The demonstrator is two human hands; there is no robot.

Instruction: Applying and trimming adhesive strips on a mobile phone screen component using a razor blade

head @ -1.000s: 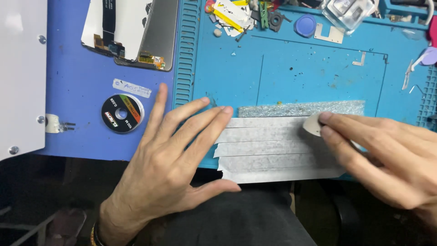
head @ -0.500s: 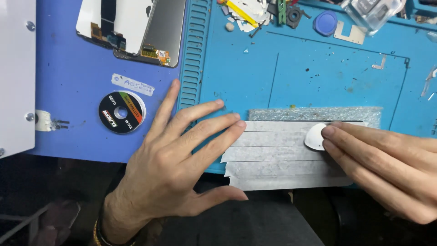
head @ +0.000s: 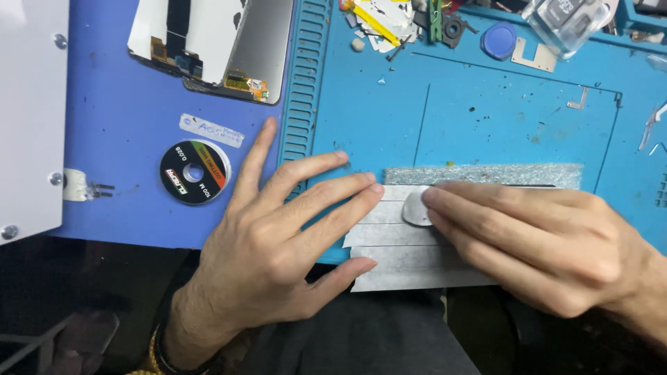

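1. While the left hand (head: 278, 243) lies flat with its fingers spread wide, their tips press on the left end of the stack of pale grey paper-backed strips (head: 392, 257); it grasps nothing.
2. Over at three o'clock from it, the right hand (head: 542, 239) lies across the same strips, fingers held close together and nearly straight, pinning a small white rounded plastic pick (head: 415, 208) under their tips.
3. That pick lies on the upper strips, just beside the left hand's fingertips, with a narrow gap between.
4. The strips lie at the near edge of the light blue silicone work mat (head: 486, 118), their lowest ones hanging past it at six o'clock over a dark lap.
5. Touching the strips at twelve o'clock lies a long silvery textured foil strip (head: 486, 173).
6. At nine o'clock from the left hand, a small black round spool with a coloured label (head: 194, 172) lies on the darker blue bench surface (head: 111, 125), near the outstretched index finger but apart from it.
7. At eleven o'clock lies a phone display panel, back side up, with flex cables (head: 215, 42).
8. Along the mat's far edge, at twelve to one o'clock, lie yellow and white scraps (head: 379, 17), a round blue cap (head: 499, 40) and a clear plastic packet (head: 566, 17).
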